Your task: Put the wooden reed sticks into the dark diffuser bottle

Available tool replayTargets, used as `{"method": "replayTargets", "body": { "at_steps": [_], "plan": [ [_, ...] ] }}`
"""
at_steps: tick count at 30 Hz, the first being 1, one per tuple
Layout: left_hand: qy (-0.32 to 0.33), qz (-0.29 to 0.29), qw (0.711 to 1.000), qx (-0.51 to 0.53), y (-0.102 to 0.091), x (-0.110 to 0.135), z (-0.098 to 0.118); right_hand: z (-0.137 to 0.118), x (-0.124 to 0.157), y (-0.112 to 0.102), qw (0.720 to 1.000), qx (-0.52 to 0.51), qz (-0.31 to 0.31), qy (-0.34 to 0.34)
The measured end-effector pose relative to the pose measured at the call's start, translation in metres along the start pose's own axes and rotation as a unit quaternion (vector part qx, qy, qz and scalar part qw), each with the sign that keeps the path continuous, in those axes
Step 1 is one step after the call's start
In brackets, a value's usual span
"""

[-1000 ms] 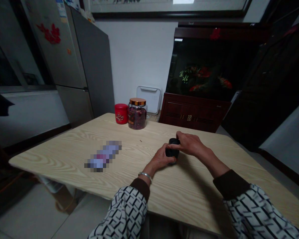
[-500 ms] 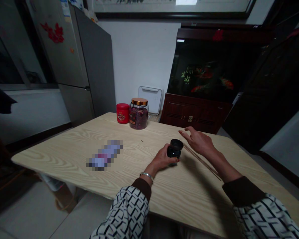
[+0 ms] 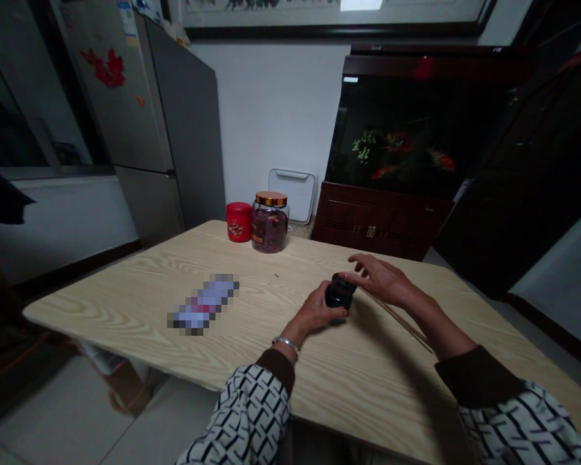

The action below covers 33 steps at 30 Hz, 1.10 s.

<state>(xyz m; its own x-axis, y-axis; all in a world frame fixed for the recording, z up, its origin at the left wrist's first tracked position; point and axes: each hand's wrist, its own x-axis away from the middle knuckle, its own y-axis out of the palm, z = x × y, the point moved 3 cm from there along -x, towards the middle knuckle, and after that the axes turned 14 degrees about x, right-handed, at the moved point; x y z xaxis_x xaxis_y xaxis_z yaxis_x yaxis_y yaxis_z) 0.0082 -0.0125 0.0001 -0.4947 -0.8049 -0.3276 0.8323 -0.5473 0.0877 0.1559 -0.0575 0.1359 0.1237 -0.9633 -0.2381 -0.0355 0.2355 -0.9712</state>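
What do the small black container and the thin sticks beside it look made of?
Small black container: glossy, perhaps glass or hard plastic, given its bright highlights; which, I can't tell.
Thin sticks: probably wood or bamboo, apparently matt, judging by their tan colour.

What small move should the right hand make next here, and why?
Probably close the right hand gently around the top of the black container: its thumb appears to be at the rim while its fingers are spread, and the left hand grips the lower part, which should steady it.
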Motion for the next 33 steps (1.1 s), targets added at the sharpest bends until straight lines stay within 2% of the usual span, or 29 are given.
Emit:
{"method": "replayTargets", "body": {
  "at_steps": [2,4,9,20,25,28,30,33],
  "plan": [
    [-0.005,0.0,1.0,0.006,0.0,0.0,0.0,-0.003,0.001,0.008,0.992,-0.065,-0.044,-0.098],
    [-0.01,-0.001,1.0,0.011,0.001,-0.001,-0.001,-0.003,0.001,0.015,0.983,-0.088,-0.07,-0.148],
    [-0.002,-0.009,1.0,0.024,-0.001,-0.003,-0.007,0.002,-0.005,0.025,0.985,-0.07,-0.061,-0.144],
    [0.004,-0.013,1.0,0.018,0.0,0.0,-0.006,0.001,-0.004,0.027,0.987,-0.048,-0.044,-0.146],
    [-0.011,-0.015,1.0,0.015,0.001,0.0,-0.006,-0.003,0.0,0.03,0.99,-0.054,-0.025,-0.125],
    [-0.015,-0.023,1.0,0.006,0.0,0.005,0.002,-0.003,0.011,0.033,0.989,-0.113,0.002,-0.1],
    [-0.01,0.001,1.0,-0.025,-0.006,0.015,0.009,0.004,0.024,0.039,0.982,-0.177,0.048,-0.05],
    [-0.004,0.057,0.994,-0.098,-0.019,0.036,0.019,0.023,0.046,0.052,0.959,-0.256,0.098,0.064]
  ]
}}
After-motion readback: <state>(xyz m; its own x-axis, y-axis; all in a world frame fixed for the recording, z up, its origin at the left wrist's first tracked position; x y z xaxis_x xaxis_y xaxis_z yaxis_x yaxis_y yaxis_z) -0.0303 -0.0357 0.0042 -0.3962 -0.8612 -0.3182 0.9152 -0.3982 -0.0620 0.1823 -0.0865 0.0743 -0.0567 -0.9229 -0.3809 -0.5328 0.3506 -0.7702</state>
